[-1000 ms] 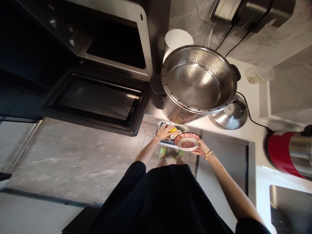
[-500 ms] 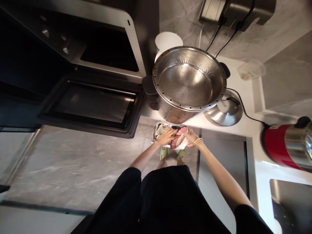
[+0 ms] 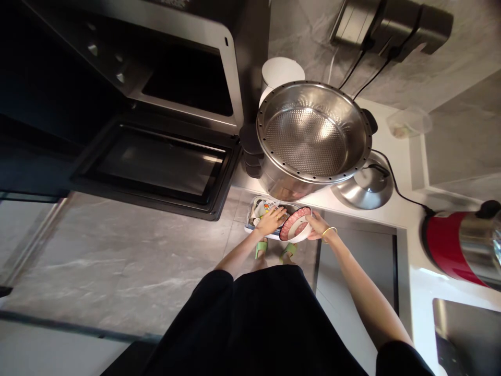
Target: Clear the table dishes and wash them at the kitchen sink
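Observation:
My right hand (image 3: 318,225) grips the right side of a white bowl (image 3: 291,228) with a pink pattern and dark rim, held tilted below the counter edge. My left hand (image 3: 270,220) lies just left of the bowl, fingers stretched out over a white container (image 3: 249,228). Whether it presses on something there I cannot tell. A white package with printed orange marks (image 3: 266,206) shows in the container beside the left fingers. Other contents are partly hidden by the hand and bowl.
A large steel pot (image 3: 313,141) stands on the white counter beside a steel lid (image 3: 368,183). To the left an oven door (image 3: 156,167) hangs open. A red and steel appliance (image 3: 450,240) and a sink (image 3: 465,334) are at right. Grey tiles (image 3: 136,261) cover the floor.
The bowl has moved slightly right in my right hand, away from my left hand, and its patterned inside shows more. My left fingers no longer overlap the bowl. The view has shifted a little.

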{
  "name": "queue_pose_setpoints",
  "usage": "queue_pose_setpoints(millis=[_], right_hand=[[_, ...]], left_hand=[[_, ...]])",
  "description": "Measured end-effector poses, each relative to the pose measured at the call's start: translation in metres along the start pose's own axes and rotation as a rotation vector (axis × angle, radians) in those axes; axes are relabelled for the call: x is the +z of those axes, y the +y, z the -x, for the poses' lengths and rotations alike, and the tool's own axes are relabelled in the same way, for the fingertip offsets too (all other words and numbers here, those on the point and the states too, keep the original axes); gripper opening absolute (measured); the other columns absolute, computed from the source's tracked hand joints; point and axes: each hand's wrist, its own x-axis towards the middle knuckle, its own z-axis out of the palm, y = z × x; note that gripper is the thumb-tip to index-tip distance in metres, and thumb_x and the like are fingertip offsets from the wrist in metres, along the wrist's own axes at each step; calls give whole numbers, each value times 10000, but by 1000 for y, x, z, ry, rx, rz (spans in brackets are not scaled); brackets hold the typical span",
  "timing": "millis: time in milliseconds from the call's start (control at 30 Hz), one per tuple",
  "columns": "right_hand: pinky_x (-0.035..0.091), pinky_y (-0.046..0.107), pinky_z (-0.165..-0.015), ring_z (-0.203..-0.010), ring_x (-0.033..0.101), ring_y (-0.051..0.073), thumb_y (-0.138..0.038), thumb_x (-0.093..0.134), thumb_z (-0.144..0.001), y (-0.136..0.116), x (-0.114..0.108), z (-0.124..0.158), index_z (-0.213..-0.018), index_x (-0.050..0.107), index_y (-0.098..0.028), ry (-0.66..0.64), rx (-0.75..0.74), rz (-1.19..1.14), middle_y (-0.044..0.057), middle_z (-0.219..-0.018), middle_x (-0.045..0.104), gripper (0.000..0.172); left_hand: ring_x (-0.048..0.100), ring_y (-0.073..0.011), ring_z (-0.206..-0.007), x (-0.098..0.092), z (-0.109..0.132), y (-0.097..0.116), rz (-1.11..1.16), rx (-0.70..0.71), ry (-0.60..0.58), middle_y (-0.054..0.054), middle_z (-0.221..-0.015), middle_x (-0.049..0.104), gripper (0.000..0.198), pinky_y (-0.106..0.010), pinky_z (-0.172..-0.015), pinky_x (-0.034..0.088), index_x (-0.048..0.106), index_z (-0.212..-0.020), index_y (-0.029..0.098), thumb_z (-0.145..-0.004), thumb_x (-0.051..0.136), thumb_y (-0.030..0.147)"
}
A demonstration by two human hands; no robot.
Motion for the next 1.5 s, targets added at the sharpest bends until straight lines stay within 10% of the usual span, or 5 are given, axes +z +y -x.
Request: queue_pose_setpoints(millis=[500,833,1067,1267,1500], right_hand=[[586,423,-662,-708,686,233,-315,556,-752,77,-19,9,-1258,444,-261,19,68,-508,67,-880,678,521],[576,400,-639,-673,666,204,-329,553,-723,97,-12,6,-1170,471,-278,-2,31,-616,47,-887,659,457],[572,367,-563,-713,648,208,-311,590,-630,123,-7,14,-1221,474,-295,-4,-135,-801,24,-979,651,602],[567,348,-737,-879,661,243,-352,589,-648,173,-39,54,-1054,619,-178,24,-222,-1106,57,-891,713,444],[580,318,-775,-875,680,204,-274,587,-628,308,-132,139,-973,647,-198,380,-375,-1556,27,-917,730,359]], left_hand=[[434,-359,-1258,21,-11,2,225,-919,-45,-217,-1451,352,894,-419,-1003,389,309,-1445,119,-737,655,542],[387,-308,-1306,35,-24,-21,133,-571,-446,-66,-1546,249,803,-402,-1074,320,364,-1414,268,-697,725,252],[400,-371,-1306,-5,-41,-5,59,-609,-472,-201,-1508,286,850,-451,-1014,378,409,-1398,166,-624,759,185],[665,-199,-945,-41,-63,72,435,-447,0,-74,-1017,722,262,-306,-854,494,720,-924,197,-883,472,266],[684,-176,-873,-8,-141,289,887,-14,-84,-68,-925,739,294,-295,-822,520,690,-1006,172,-895,477,341]])
